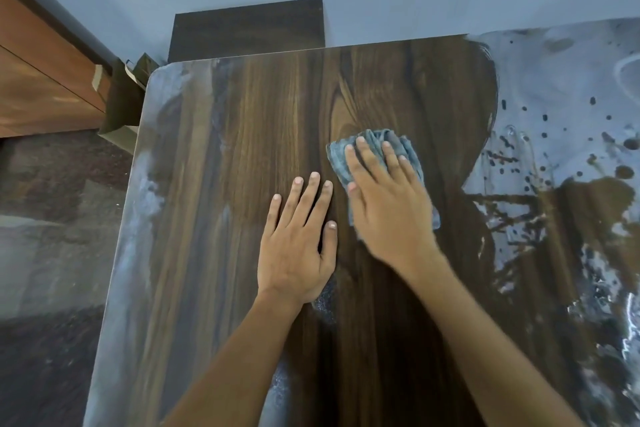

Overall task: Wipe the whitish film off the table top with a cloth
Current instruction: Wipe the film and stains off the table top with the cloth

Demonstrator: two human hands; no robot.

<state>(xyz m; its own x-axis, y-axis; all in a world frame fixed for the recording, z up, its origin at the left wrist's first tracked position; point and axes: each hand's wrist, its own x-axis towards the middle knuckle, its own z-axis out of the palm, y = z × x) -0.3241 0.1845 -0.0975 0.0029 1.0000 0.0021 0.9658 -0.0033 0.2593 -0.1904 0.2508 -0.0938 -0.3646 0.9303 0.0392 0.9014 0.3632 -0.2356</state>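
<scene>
A dark wood-grain table top (242, 149) fills the view. Whitish film (561, 107) covers its right part, spattered with dark spots, and a thinner streak of film (145, 191) runs down the left edge. A crumpled blue-grey cloth (377, 149) lies near the table's middle. My right hand (388, 204) presses flat on the cloth with straight fingers. My left hand (298, 239) rests flat on bare wood just left of it, fingers spread, touching no cloth.
A dark wooden board (247, 28) stands against the blue wall behind the table. A brown wooden cabinet (41, 80) is at the far left, with paper bags (121, 104) between it and the table corner. Speckled floor (52, 218) lies left of the table.
</scene>
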